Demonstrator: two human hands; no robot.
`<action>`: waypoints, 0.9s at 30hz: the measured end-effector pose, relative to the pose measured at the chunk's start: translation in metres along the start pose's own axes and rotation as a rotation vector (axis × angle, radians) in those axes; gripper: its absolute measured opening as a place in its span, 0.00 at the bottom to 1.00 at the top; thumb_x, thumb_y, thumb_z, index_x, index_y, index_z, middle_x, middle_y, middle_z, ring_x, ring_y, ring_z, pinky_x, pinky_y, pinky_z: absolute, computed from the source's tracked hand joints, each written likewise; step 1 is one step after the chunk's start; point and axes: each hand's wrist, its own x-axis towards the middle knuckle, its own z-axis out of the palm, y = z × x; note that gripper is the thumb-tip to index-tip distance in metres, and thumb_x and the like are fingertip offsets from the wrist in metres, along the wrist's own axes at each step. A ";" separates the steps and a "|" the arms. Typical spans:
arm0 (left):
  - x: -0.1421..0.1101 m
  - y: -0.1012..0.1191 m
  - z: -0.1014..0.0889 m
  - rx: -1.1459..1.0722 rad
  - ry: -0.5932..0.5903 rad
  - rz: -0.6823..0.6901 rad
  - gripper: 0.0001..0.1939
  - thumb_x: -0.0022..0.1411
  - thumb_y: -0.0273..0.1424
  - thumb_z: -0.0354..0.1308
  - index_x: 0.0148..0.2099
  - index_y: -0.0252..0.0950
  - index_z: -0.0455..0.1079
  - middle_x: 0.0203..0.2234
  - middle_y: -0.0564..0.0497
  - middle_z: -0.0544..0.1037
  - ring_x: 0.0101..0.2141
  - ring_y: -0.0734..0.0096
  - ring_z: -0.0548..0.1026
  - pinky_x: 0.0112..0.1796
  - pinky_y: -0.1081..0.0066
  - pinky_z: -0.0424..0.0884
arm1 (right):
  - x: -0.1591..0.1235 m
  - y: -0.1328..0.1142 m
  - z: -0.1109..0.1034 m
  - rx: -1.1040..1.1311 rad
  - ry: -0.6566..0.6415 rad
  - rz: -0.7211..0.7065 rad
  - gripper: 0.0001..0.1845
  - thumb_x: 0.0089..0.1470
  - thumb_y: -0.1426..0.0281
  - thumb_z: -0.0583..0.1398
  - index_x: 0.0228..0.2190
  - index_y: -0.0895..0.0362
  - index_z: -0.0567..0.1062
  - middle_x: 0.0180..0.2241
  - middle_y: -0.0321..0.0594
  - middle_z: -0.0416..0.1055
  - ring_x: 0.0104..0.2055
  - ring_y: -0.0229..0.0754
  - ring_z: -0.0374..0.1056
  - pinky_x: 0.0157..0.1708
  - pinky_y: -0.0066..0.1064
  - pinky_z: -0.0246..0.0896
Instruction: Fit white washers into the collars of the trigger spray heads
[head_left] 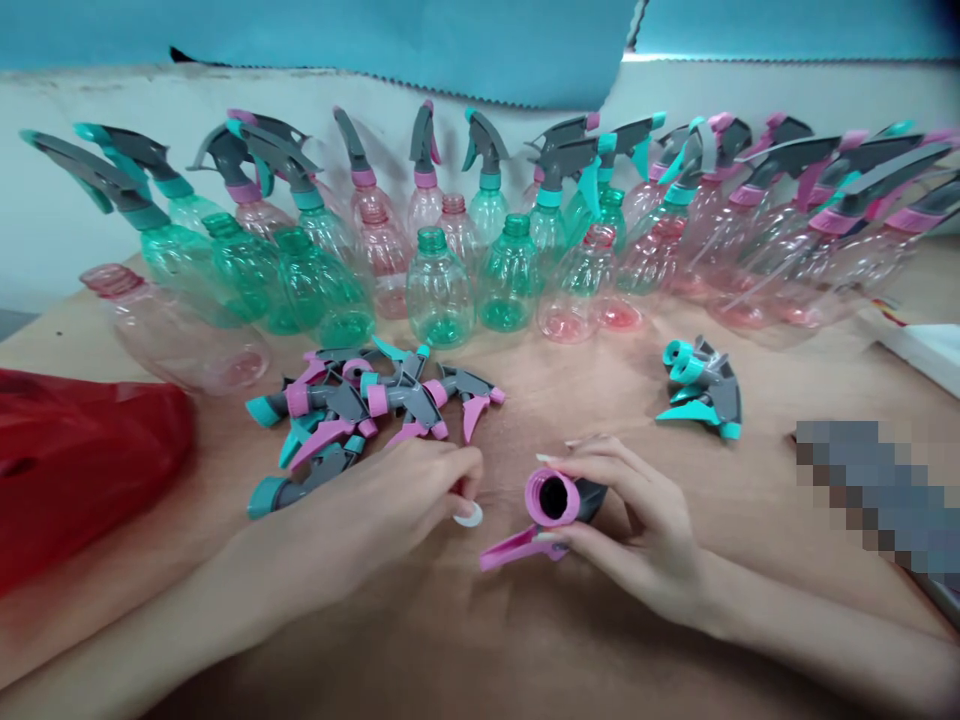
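White disc (468, 516): Small, thin and gripped near its edge, the piece could slip free if the pinch loosens or the fingers catch the pink collar (533, 498) at a poor angle. A disc laid askew in the collar's opening might sit unevenly.
Sprayer head (592, 499): It lies sideways in the right hand, collar mouth toward the viewer and pink trigger (511, 549) angled down to the left. A push off center could twist it within that light hold.
Left hand (431, 482): Fingers curled inward, mostly closed, thumb and forefinger pinching the disc just beside the trigger head, apart from its collar.
Right hand (646, 520): Half open and curved, thumb beneath and fingers above, clasping the collar and the gray body behind it.
Loose heads (330, 408): Pink and teal pieces are heaped beyond the left forearm; a careless sweep of that arm might scatter them. A smaller teal-trimmed cluster (705, 390) rests beyond the right hand.
Bottles (439, 300): Pink and green, they stand along the back of the table (585, 390), several uncapped, others topped with sprayers. Crowded together, one knocked over could topple its neighbors.
Red bag (82, 470): Crumpled, at the table's left.
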 end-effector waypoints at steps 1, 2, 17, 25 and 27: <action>0.000 0.003 -0.007 0.010 -0.019 -0.030 0.07 0.66 0.30 0.51 0.33 0.39 0.65 0.28 0.57 0.70 0.28 0.73 0.67 0.29 0.72 0.58 | 0.000 0.000 0.000 0.028 -0.001 0.024 0.18 0.54 0.70 0.63 0.47 0.55 0.70 0.36 0.42 0.70 0.38 0.43 0.68 0.35 0.35 0.68; 0.000 0.006 -0.013 0.017 -0.024 -0.056 0.07 0.66 0.31 0.51 0.34 0.39 0.65 0.27 0.58 0.70 0.28 0.74 0.67 0.28 0.73 0.57 | 0.000 0.000 0.001 0.065 -0.003 0.055 0.18 0.54 0.70 0.63 0.47 0.55 0.69 0.37 0.42 0.70 0.38 0.43 0.68 0.36 0.35 0.68; 0.006 0.044 -0.008 -0.282 0.142 -0.095 0.04 0.63 0.31 0.56 0.35 0.41 0.72 0.27 0.61 0.78 0.28 0.78 0.75 0.28 0.80 0.66 | 0.000 -0.013 0.014 0.767 -0.142 0.663 0.19 0.45 0.68 0.69 0.39 0.53 0.70 0.34 0.33 0.70 0.33 0.36 0.70 0.30 0.27 0.71; 0.003 0.041 0.004 -0.136 0.230 0.078 0.03 0.63 0.28 0.59 0.35 0.41 0.72 0.29 0.61 0.76 0.28 0.81 0.72 0.29 0.80 0.64 | 0.008 -0.001 0.007 1.101 -0.346 0.780 0.22 0.38 0.80 0.71 0.34 0.54 0.70 0.32 0.29 0.71 0.32 0.32 0.71 0.31 0.24 0.71; 0.001 0.041 0.007 -0.083 0.252 0.111 0.04 0.64 0.28 0.57 0.37 0.42 0.72 0.32 0.60 0.75 0.31 0.79 0.71 0.32 0.78 0.64 | 0.010 0.002 0.006 1.172 -0.395 0.777 0.22 0.38 0.81 0.70 0.34 0.55 0.70 0.32 0.30 0.72 0.31 0.33 0.72 0.28 0.25 0.72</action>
